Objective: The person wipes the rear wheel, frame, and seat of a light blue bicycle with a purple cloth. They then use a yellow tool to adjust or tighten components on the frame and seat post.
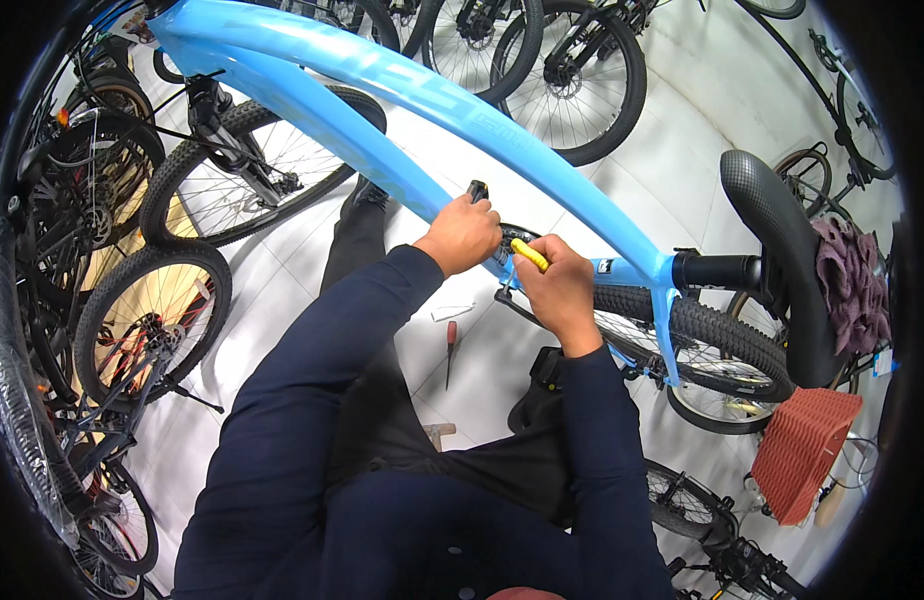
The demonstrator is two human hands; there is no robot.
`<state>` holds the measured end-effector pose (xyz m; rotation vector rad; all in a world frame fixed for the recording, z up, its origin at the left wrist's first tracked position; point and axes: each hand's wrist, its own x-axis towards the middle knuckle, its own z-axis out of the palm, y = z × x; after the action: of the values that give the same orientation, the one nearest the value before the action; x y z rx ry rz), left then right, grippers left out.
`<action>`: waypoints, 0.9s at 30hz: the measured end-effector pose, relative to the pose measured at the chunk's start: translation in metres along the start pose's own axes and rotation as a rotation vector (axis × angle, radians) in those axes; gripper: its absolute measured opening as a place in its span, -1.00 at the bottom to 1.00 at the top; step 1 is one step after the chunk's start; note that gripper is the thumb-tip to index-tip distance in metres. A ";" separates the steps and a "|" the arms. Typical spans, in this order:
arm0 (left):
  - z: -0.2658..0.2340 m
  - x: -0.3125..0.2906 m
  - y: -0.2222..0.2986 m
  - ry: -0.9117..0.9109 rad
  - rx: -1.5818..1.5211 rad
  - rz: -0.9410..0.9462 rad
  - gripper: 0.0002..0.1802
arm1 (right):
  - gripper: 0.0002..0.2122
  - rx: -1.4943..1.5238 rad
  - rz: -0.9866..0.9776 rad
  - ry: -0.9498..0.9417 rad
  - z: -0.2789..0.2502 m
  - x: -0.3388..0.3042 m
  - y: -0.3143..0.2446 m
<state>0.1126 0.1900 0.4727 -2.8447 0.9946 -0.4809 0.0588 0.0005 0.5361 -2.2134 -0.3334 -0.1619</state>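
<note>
A light blue bicycle frame (382, 85) crosses in front of me, sloping down from upper left to right. My left hand (462, 237) is closed at its lower tube, near the crank area. A short black piece (478, 190) sticks out above that fist; its kind is unclear. Just to the right, my right hand (560, 292) grips a yellow tool handle (529, 255) at the bottom bracket; the tool's working end is hidden. A dark chainring (508, 238) shows partly between the hands. Below it, a black crank arm (512, 300) points down to the right.
A red-handled screwdriver (452, 345) and a small white packet (452, 311) lie on the tiled floor. A hammer (440, 432) lies between my legs. The bicycle's saddle (782, 250) and a red basket (804, 450) are at right. Parked bicycles (152, 330) crowd the left side.
</note>
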 end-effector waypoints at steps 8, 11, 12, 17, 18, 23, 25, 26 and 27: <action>0.004 -0.006 0.003 0.067 0.005 0.010 -0.92 | -0.83 -0.004 0.019 -0.013 0.002 -0.001 0.001; 0.006 -0.005 0.001 0.037 -0.020 0.017 -0.92 | -0.83 -0.008 0.021 -0.020 0.002 -0.001 0.002; 0.006 -0.004 0.002 0.043 -0.007 0.014 -0.92 | -0.83 -0.002 0.007 -0.016 0.002 -0.001 0.002; 0.009 -0.003 0.007 0.074 0.077 -0.037 -0.94 | -0.83 0.007 0.031 -0.028 0.003 -0.002 0.004; 0.009 -0.003 0.008 0.077 0.086 -0.044 -0.94 | -0.83 0.012 0.014 -0.019 0.003 -0.002 0.004; 0.007 -0.001 0.007 0.070 -0.012 -0.040 -0.94 | -0.83 -0.013 -0.025 -0.006 0.004 -0.002 0.006; 0.007 0.000 0.006 -0.016 -0.033 -0.039 -0.94 | -0.83 -0.009 -0.020 -0.015 0.005 -0.002 0.006; 0.007 0.001 0.006 -0.003 -0.022 -0.041 -0.94 | -0.83 -0.010 -0.021 -0.018 0.005 -0.001 0.007; 0.007 0.001 0.006 0.026 -0.006 -0.044 -0.94 | -0.83 -0.005 -0.022 -0.019 0.005 -0.001 0.007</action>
<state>0.1119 0.1842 0.4651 -2.8785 0.9405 -0.5214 0.0595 0.0004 0.5271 -2.2184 -0.3678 -0.1535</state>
